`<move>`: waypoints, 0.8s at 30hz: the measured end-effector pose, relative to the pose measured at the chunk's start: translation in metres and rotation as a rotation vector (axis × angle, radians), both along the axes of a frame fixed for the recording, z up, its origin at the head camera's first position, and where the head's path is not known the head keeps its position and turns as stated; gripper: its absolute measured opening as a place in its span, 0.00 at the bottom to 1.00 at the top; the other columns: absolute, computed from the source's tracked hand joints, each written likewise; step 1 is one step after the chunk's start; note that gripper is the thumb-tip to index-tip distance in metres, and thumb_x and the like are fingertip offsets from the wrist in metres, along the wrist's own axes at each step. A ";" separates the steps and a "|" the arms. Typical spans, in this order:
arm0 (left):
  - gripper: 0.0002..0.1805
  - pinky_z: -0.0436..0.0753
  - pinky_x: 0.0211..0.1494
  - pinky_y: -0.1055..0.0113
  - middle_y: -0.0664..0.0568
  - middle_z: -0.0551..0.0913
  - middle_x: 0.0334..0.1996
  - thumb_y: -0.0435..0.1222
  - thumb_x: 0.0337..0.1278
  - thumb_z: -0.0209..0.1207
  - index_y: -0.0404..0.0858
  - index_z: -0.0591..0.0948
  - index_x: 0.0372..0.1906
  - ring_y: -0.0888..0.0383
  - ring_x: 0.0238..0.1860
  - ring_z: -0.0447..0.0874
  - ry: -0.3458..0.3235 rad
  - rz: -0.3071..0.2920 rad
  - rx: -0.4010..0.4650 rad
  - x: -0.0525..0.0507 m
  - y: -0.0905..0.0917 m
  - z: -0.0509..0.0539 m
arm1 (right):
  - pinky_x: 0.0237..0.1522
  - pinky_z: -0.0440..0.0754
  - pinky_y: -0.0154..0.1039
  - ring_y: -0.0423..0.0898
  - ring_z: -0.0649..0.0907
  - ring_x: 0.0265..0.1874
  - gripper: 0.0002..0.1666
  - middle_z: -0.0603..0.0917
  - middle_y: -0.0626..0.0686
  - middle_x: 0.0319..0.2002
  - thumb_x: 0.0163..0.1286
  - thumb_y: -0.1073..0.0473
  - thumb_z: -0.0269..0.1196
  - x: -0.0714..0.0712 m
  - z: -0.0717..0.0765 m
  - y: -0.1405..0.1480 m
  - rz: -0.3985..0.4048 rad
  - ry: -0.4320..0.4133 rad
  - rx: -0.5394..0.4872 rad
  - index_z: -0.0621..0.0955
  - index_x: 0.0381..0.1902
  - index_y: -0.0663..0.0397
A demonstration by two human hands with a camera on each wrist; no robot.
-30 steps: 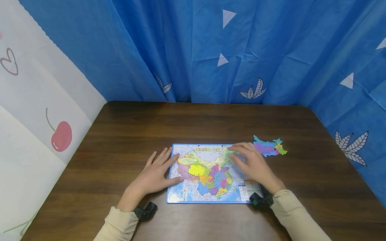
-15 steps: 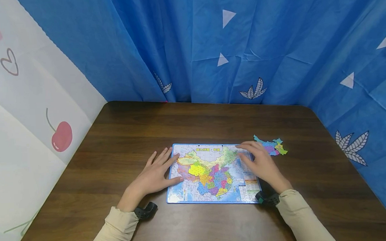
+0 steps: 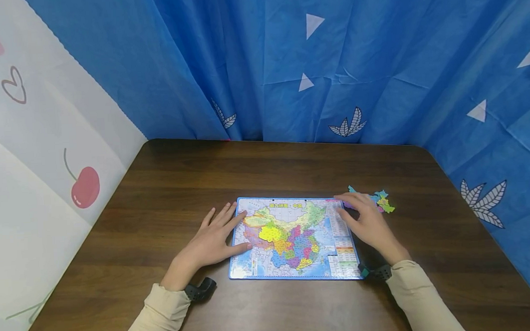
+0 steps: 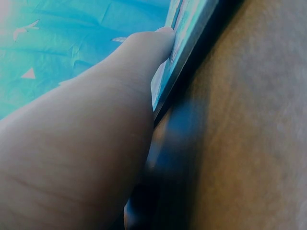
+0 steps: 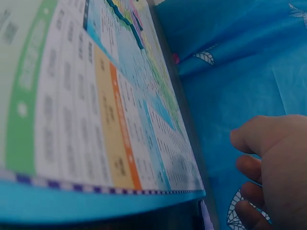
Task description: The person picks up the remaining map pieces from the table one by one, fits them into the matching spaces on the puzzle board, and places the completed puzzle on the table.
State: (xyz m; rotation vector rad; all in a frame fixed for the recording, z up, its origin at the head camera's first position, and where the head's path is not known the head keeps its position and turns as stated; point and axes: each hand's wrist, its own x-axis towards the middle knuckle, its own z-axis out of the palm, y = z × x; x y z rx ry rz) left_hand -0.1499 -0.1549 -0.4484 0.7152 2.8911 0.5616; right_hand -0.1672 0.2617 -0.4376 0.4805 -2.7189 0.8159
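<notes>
A blue-rimmed map puzzle board (image 3: 342, 267) lies flat on the table in the head view, with brightly coloured map pieces (image 3: 302, 243) at its middle. Over the board's left edge rests my left hand (image 3: 210, 244), fingers straight and spread. The left wrist view shows its thumb side (image 4: 110, 96) touching the board (image 4: 184, 55). My right hand (image 3: 370, 223) is at the board's upper right edge, fingers loosely bent, holding nothing visible. In the right wrist view this hand (image 5: 283, 163) stands apart from the printed table side. Loose joined puzzle pieces (image 3: 386, 203) lie just beyond it, partly hidden.
The brown wooden table (image 3: 193, 174) extends around the board. A blue curtain (image 3: 260, 75) hangs behind its far edge and along the right. A white patterned cloth (image 3: 44, 162) hangs at the left. Each wrist wears a black camera band (image 3: 201, 290).
My right hand has moved right, from over the map's upper right part to the board's right edge, now covering more of the loose pieces. My left hand has stayed still.
</notes>
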 end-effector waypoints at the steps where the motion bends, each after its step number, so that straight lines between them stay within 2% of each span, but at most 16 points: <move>1: 0.52 0.39 0.83 0.38 0.47 0.48 0.84 0.71 0.58 0.58 0.50 0.61 0.82 0.46 0.84 0.43 -0.004 0.001 -0.003 0.000 0.000 0.000 | 0.62 0.73 0.69 0.61 0.75 0.63 0.24 0.82 0.60 0.62 0.70 0.59 0.69 0.000 0.000 0.002 -0.007 -0.001 0.003 0.82 0.63 0.53; 5: 0.51 0.40 0.82 0.37 0.46 0.49 0.84 0.71 0.58 0.58 0.50 0.62 0.81 0.45 0.84 0.44 0.005 -0.001 0.002 0.000 0.000 0.000 | 0.61 0.74 0.69 0.61 0.75 0.63 0.25 0.81 0.61 0.63 0.70 0.60 0.68 -0.001 -0.001 0.007 -0.024 -0.006 0.000 0.81 0.64 0.54; 13: 0.51 0.41 0.82 0.35 0.45 0.51 0.83 0.71 0.58 0.57 0.49 0.63 0.81 0.44 0.84 0.45 0.010 -0.005 0.011 0.000 0.000 0.000 | 0.63 0.72 0.73 0.65 0.74 0.66 0.26 0.79 0.63 0.64 0.72 0.59 0.67 -0.001 -0.001 0.017 -0.054 -0.025 -0.002 0.79 0.66 0.54; 19: 0.51 0.39 0.82 0.37 0.46 0.50 0.84 0.70 0.58 0.58 0.49 0.62 0.81 0.44 0.84 0.44 0.002 -0.002 0.006 0.000 0.000 0.000 | 0.61 0.74 0.71 0.65 0.75 0.64 0.26 0.80 0.63 0.63 0.72 0.59 0.68 -0.002 -0.002 0.024 -0.065 -0.013 -0.002 0.79 0.66 0.56; 24: 0.51 0.40 0.82 0.36 0.45 0.50 0.83 0.70 0.58 0.58 0.49 0.63 0.81 0.44 0.84 0.45 0.001 -0.001 0.009 0.000 0.000 0.001 | 0.64 0.69 0.73 0.66 0.73 0.66 0.26 0.80 0.63 0.63 0.72 0.58 0.67 -0.001 -0.003 0.029 -0.083 -0.036 -0.005 0.79 0.66 0.56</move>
